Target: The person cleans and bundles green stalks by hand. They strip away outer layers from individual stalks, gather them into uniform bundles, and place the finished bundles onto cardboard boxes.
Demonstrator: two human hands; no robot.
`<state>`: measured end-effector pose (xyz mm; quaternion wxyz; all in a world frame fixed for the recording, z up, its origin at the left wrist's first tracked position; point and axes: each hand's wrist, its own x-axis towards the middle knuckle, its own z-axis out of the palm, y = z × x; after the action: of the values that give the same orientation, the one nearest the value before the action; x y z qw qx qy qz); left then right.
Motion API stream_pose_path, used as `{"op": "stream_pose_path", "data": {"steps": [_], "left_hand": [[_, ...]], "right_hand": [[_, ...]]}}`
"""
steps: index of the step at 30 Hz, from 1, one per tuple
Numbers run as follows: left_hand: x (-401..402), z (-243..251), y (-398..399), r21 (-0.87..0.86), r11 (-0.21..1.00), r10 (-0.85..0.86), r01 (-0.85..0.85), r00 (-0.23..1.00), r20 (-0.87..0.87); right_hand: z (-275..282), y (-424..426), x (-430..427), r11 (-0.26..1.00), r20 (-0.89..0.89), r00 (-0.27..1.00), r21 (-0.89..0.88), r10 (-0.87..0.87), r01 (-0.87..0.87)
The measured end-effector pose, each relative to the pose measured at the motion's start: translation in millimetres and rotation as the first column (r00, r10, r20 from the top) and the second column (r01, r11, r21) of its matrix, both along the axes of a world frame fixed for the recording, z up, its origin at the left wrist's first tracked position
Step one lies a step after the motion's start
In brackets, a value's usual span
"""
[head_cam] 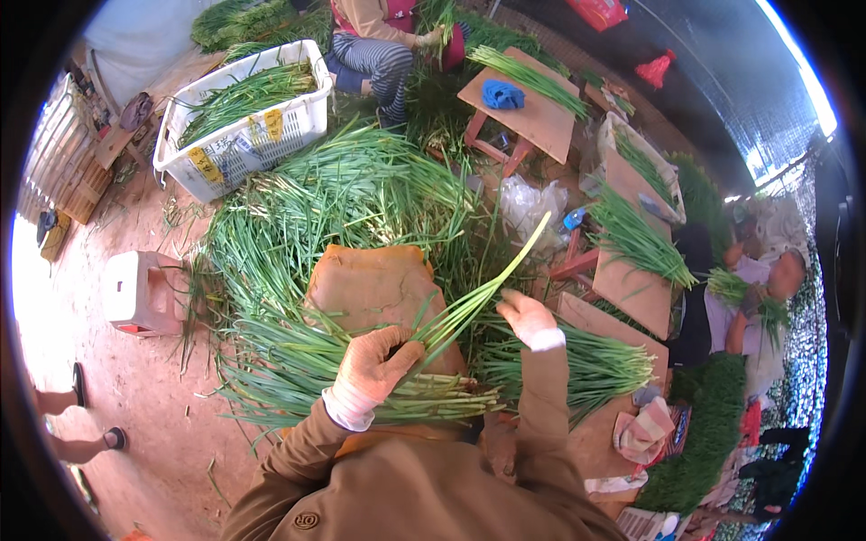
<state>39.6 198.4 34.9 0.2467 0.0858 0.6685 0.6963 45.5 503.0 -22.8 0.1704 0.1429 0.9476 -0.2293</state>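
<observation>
My left hand (376, 362), in a soiled work glove, grips a small bunch of garlic chives (477, 297). Its pale stem ends point up and to the right. Close to the right of those stems is my right hand (528, 316), gloved too, with its fingers bent; whether they pinch anything is too small to tell. Beneath my left hand, more chives (440, 402) lie across my lap, roots to the right. An orange-brown padded surface (375, 287) shows just beyond. Right of my lap, a tidy bundle of chives (588, 365) rests on a board (602, 433).
A large heap of chives (352, 182) spreads ahead, before a white plastic crate (247, 149). A pink-white stool (145, 291) stands left. A low wooden table (541, 122) bears a blue cloth (503, 95). Two co-workers, one ahead (375, 54) and one at right (727, 318), handle chives.
</observation>
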Motion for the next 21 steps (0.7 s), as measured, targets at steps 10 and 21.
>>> {"op": "stream_pose_path", "data": {"steps": [10, 21], "left_hand": [[-14, 4, -12, -0.229, 0.97, -0.132, 0.078, 0.964, -0.23], [-24, -55, -209, -0.294, 0.844, 0.406, -0.45, 0.892, -0.2]], "right_hand": [[105, -72, 7, 0.356, -0.153, 0.755, -0.928, -0.637, 0.113], [98, 48, 32, 0.305, -0.37, 0.494, -0.929, -0.787, -0.21]]}}
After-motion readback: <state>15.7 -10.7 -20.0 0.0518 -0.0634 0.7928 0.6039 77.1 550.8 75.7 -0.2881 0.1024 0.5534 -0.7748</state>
